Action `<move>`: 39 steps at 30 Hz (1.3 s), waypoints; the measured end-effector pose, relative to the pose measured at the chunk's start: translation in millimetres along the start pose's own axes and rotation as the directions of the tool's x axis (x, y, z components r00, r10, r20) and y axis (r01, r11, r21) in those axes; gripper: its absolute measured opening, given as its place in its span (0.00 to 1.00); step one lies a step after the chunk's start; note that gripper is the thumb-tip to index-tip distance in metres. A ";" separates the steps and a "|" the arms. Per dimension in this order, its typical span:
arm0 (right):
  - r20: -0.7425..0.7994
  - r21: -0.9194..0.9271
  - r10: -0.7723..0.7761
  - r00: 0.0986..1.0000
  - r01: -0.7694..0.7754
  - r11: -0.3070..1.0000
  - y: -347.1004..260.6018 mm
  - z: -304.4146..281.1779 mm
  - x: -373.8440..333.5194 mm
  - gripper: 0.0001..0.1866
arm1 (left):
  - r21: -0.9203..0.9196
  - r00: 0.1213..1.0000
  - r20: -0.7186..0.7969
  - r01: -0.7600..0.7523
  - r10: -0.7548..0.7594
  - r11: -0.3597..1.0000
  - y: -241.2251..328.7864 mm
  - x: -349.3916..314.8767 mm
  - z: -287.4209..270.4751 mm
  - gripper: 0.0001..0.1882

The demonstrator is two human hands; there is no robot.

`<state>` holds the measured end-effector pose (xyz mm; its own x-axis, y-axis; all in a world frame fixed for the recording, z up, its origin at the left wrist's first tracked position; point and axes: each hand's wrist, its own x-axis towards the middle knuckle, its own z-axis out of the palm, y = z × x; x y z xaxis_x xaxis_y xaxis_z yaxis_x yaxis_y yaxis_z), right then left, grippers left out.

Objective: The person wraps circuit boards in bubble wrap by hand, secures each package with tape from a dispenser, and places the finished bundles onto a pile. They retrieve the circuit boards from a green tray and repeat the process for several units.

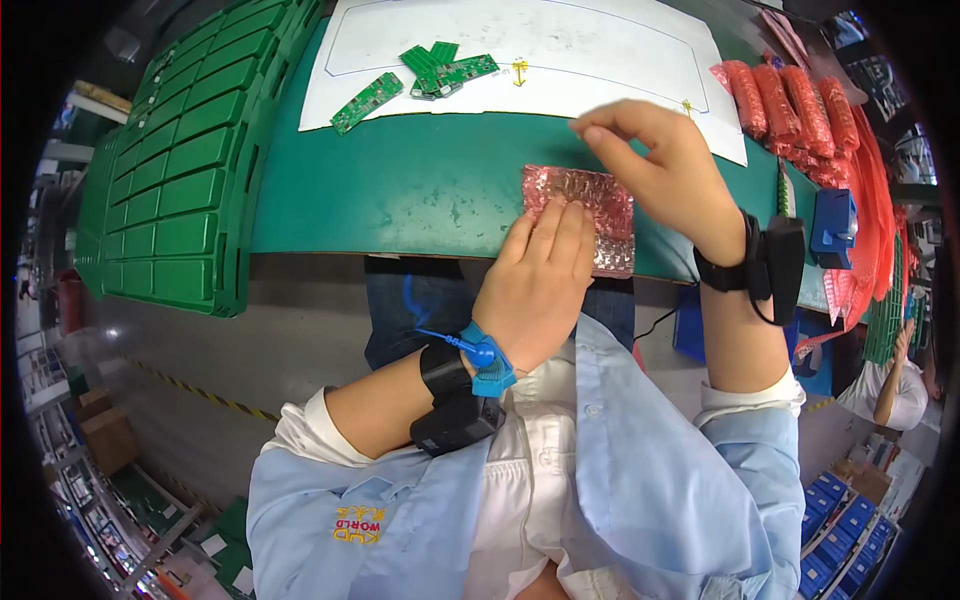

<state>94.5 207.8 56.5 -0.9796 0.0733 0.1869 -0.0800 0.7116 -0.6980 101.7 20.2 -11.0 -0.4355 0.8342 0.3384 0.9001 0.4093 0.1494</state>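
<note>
A pink bubble-wrap piece lies near the front edge of the green work table, folded over on itself. My left hand rests flat on it, fingers stretched out and pressing its left and middle part. Whether anything is wrapped inside cannot be seen. My right hand is raised just above the wrap's far right corner, fingers bent loosely and thumb apart, with nothing visible in it. Several green circuit boards lie in a loose group beyond, one board apart to their left.
A white sheet with drawn lines covers the table's far part. Stacked green trays stand at the left. Rolled pink bubble-wrap bundles lie at the far right, beside a blue bin. Another person is at the right rim.
</note>
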 end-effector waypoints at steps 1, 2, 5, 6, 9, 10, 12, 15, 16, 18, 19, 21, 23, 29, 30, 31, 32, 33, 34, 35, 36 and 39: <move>0.014 -0.031 -0.034 0.999 0.034 0.999 -3.1 2.0 9.7 0.10 | 0.005 1.000 -0.003 0.008 -0.008 1.000 0.7 -1.1 0.7 0.24; 0.029 -0.061 -0.069 0.997 0.071 0.996 -4.8 4.9 19.6 0.10 | 0.017 1.000 -0.016 0.004 -0.004 1.000 1.1 -1.7 2.5 0.25; 0.048 -0.204 -0.180 0.983 0.186 0.961 -3.7 19.4 46.9 0.12 | 0.048 0.999 -0.048 0.009 -0.007 0.999 0.5 -2.3 5.7 0.25; 0.059 -0.274 -0.227 0.972 0.235 0.933 -3.0 24.8 55.8 0.13 | 0.052 0.999 -0.044 0.001 0.002 0.999 -0.2 -1.7 5.8 0.25; 0.085 -0.336 -0.229 0.970 0.244 0.910 5.1 42.6 83.0 0.15 | 0.061 0.999 -0.041 -0.011 0.014 0.998 1.4 -0.7 5.6 0.25; 0.095 -0.366 -0.226 0.970 0.245 0.898 4.6 49.3 90.5 0.16 | 0.086 0.999 -0.043 -0.009 0.012 0.996 1.3 -0.4 6.0 0.25; 0.090 -0.348 -0.258 0.962 0.273 0.897 -0.1 65.5 101.9 0.17 | 0.133 0.999 -0.047 -0.008 0.015 0.991 1.5 -0.1 6.1 0.25; 0.071 -0.309 -0.309 0.948 0.316 0.897 -10.3 78.9 111.1 0.19 | 0.140 0.999 -0.049 0.000 0.007 0.990 2.3 -0.6 5.7 0.24; 0.115 -0.354 -0.268 0.956 0.292 0.889 -15.0 80.1 111.9 0.20 | 0.144 0.999 -0.047 0.004 0.003 0.990 2.0 -1.1 6.0 0.24; 0.196 -0.444 -0.177 0.965 0.248 0.861 -21.5 82.0 113.2 0.21 | 0.146 0.998 -0.059 0.007 0.002 0.989 1.1 -2.1 7.1 0.24; 0.201 -0.443 -0.180 0.963 0.253 0.860 -21.1 83.2 114.9 0.21 | 0.147 0.998 -0.068 0.003 0.007 0.989 0.7 -2.8 7.7 0.24; 0.200 -0.442 -0.181 0.963 0.253 0.861 -15.1 81.4 119.3 0.20 | 0.146 0.997 -0.079 -0.002 0.013 0.989 0.9 -2.8 7.7 0.24; 0.200 -0.442 -0.181 0.963 0.254 0.860 -7.2 81.1 121.6 0.20 | 0.155 0.996 -0.088 -0.004 0.018 0.988 0.4 -3.2 7.1 0.24; 0.096 -0.335 -0.253 0.963 0.271 0.903 5.0 65.1 119.2 0.14 | 0.117 0.994 -0.109 -0.014 0.027 0.993 -1.3 -3.2 8.7 0.23; 0.115 -0.273 -0.212 0.970 0.236 0.933 3.1 57.9 117.7 0.14 | 0.116 0.993 -0.114 -0.015 0.028 0.993 -1.6 -3.6 8.6 0.23; 0.116 -0.273 -0.209 0.971 0.233 0.933 1.4 49.6 114.5 0.14 | 0.114 0.992 -0.119 -0.018 0.031 0.993 -1.6 -3.9 8.5 0.23; 0.042 -0.265 -0.194 0.980 0.199 0.944 -2.7 40.7 110.7 0.13 | 0.113 0.992 -0.125 -0.016 0.030 0.993 -2.2 -4.0 8.5 0.22; -0.033 -0.254 -0.177 0.984 0.163 0.953 -6.1 32.1 104.9 0.13 | 0.110 0.992 -0.124 -0.013 0.027 0.994 -2.8 -4.2 8.2 0.22; -0.108 -0.241 -0.157 0.982 0.127 0.962 -6.7 26.0 97.6 0.12 | 0.117 0.993 -0.117 -0.010 0.023 0.993 -3.8 -4.6 7.6 0.23; -0.111 -0.247 -0.150 0.982 0.119 0.962 -4.2 18.5 86.8 0.12 | 0.119 0.993 -0.111 -0.014 0.027 0.993 -3.6 -3.9 7.1 0.23; -0.095 -0.050 -0.065 0.993 0.060 0.997 -2.0 10.8 74.5 0.11 | 0.121 0.994 -0.104 -0.019 0.031 0.992 -3.5 -3.2 6.5 0.23; -0.026 0.332 0.102 0.994 -0.088 0.939 -0.5 -4.8 36.8 0.09 | 0.060 0.996 -0.084 -0.030 0.035 0.998 -3.7 -0.7 3.2 0.24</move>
<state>59.4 213.4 67.0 -0.9776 0.1634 0.1325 -0.0503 0.4298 -0.9015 98.6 19.3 -14.8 -0.4011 0.8138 0.4205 0.9102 0.4058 0.0829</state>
